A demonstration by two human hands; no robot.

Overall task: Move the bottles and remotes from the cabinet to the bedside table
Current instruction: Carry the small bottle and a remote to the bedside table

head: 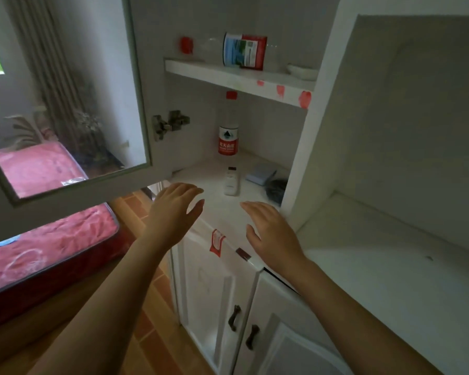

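A clear bottle (pixel 228 125) with a red cap and red label stands upright at the back of the cabinet's lower shelf (pixel 217 212). In front of it lies a white remote (pixel 230 182). On the upper shelf (pixel 238 78) a larger clear bottle (pixel 241 51) with a red cap lies on its side. My left hand (pixel 175 209) hovers at the shelf's front left, fingers straight, holding nothing. My right hand (pixel 268 230) hovers at the front right, also empty. Both hands are short of the remote.
The glass cabinet door (pixel 73 115) stands swung out to the left. A blue box (pixel 260 174) and a dark bundle (pixel 276 188) sit at the shelf's right, a small white bowl (pixel 302 71) above. A red bed (pixel 49 239) lies left; lower doors (pixel 228 307) below.
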